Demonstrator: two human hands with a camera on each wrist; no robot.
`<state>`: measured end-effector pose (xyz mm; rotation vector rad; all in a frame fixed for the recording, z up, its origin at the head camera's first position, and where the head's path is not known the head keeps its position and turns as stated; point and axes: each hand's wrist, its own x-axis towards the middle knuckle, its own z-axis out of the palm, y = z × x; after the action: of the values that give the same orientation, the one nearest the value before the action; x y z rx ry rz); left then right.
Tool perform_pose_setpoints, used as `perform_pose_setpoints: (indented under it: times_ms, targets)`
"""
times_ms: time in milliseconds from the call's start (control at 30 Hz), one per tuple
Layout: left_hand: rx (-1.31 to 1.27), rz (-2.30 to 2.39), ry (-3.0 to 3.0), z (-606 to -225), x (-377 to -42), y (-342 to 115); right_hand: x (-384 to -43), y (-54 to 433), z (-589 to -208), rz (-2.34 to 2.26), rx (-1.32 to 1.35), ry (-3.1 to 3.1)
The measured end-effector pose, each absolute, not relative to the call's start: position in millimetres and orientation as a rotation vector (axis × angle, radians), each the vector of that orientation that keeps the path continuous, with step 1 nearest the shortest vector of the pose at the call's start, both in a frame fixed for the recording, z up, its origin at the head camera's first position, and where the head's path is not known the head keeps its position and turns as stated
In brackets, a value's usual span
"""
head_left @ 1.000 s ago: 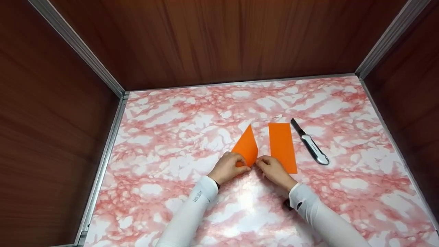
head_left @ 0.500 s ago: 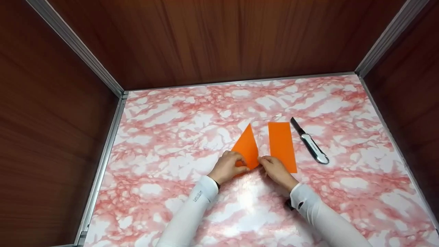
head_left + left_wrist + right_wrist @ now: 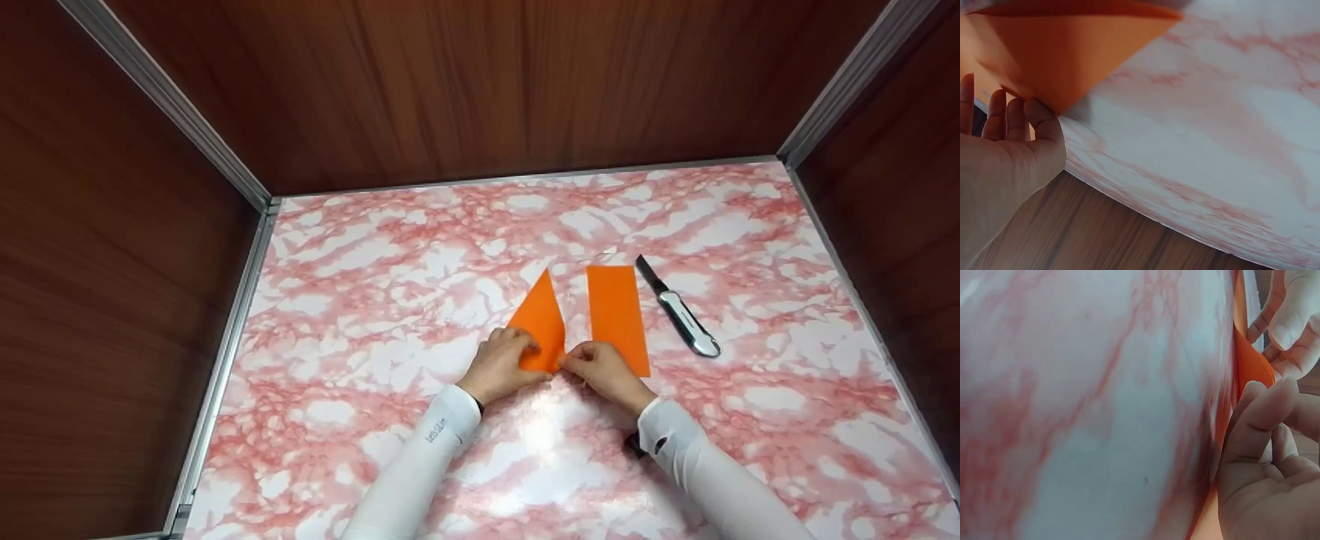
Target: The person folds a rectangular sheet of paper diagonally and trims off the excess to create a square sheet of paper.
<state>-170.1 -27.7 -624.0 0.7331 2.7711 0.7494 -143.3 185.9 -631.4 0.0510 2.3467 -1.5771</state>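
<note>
An orange sheet of paper (image 3: 541,311), bent up to a pointed top, stands between both hands in the head view. My left hand (image 3: 504,363) grips its lower left part with thumb and curled fingers. At the lower right corner, my right hand (image 3: 604,373) pinches the paper's edge. The left wrist view has the paper (image 3: 1072,50) as a slanted fold above the left hand's fingers (image 3: 1043,121). In the right wrist view, the thumb and forefinger of the right hand (image 3: 1269,461) meet at the orange edge; the grip itself is partly hidden.
A flat orange paper strip (image 3: 619,311) lies just right of the bent sheet, partly under the right hand. Farther right is a utility knife (image 3: 686,319), its dark blade out and pointing away. Brown wood-look panels (image 3: 465,90) wall the marbled pink table (image 3: 360,300).
My right hand has shifted slightly down and toward the left hand along the paper's corner. The left thumb has moved a little right. Strip and utility knife stay in place.
</note>
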Motion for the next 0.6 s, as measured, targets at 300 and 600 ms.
perform_pose_setpoints:
  times_ms: [300, 600]
  targets:
    - [0.765, 0.725, 2.786, -624.9, -169.1, -27.4, -142.5, 184.0, -633.1, -1.582, 0.086, 2.382]
    - [0.744, 0.717, 2.838, -626.0, -169.0, -24.6, -142.1, 185.6, -633.8, -1.585, 0.032, 2.378]
